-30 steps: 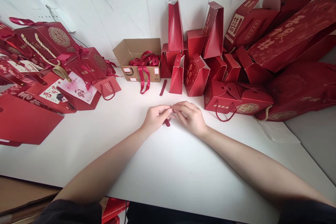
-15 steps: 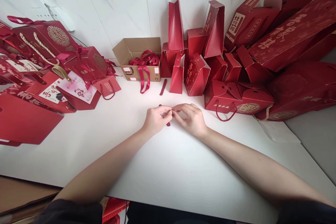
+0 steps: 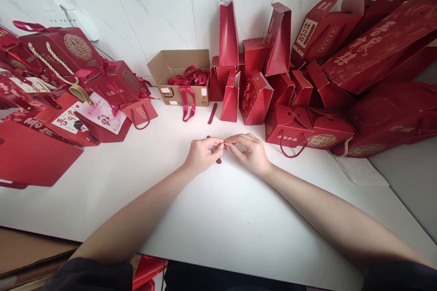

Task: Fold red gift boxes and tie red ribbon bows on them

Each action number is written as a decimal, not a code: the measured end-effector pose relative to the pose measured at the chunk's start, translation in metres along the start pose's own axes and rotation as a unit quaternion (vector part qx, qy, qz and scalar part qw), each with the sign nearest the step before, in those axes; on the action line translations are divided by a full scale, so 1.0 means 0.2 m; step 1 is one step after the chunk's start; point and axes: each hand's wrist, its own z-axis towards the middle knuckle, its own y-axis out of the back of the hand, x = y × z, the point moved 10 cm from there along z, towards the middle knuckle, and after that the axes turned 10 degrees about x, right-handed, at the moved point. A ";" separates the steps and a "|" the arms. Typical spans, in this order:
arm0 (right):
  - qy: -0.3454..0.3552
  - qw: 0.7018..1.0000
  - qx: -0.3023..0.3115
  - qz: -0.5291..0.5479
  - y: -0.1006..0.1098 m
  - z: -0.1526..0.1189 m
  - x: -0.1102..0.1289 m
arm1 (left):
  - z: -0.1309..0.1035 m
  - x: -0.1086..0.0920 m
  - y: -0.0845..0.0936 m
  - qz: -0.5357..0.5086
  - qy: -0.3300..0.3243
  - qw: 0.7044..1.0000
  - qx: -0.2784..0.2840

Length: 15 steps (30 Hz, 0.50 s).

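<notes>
Fingertip to fingertip, my left hand [image 3: 203, 153] and my right hand [image 3: 250, 153] meet above the middle of the white table. Both are closed in a pinch around something tiny, with a hint of gold, too small to name. Beneath the left fingers lies a dark red strap [image 3: 219, 161], mostly covered by the hand; only its two ends show. A second dark red strap [image 3: 212, 113] rests flat a little farther back, apart from both hands.
Behind the hands stands an open cardboard box [image 3: 180, 95] with red ribbon [image 3: 188, 102] hanging over its front. Red gift boxes [image 3: 256, 97] cluster at the back right. A red handled box [image 3: 309, 129] is near my right hand. More red gift bags [image 3: 105, 116] fill the left.
My hands stay together in the same spot. The fingers of the right hand have shifted very slightly at the pinch; the view has moved a touch.
</notes>
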 end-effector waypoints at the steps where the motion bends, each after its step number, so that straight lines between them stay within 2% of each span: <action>1: 0.004 1.000 0.000 0.006 0.00 0.00 -0.01 | 0.00 0.00 0.00 -0.006 0.001 1.000 0.002; 10: 0.005 0.999 0.003 0.044 -0.01 0.01 -0.03 | 0.00 -0.01 0.02 0.016 -0.026 0.999 -0.012; 15: 0.020 0.997 0.016 0.068 -0.01 0.01 -0.02 | 0.00 0.02 0.02 -0.027 0.001 1.000 0.012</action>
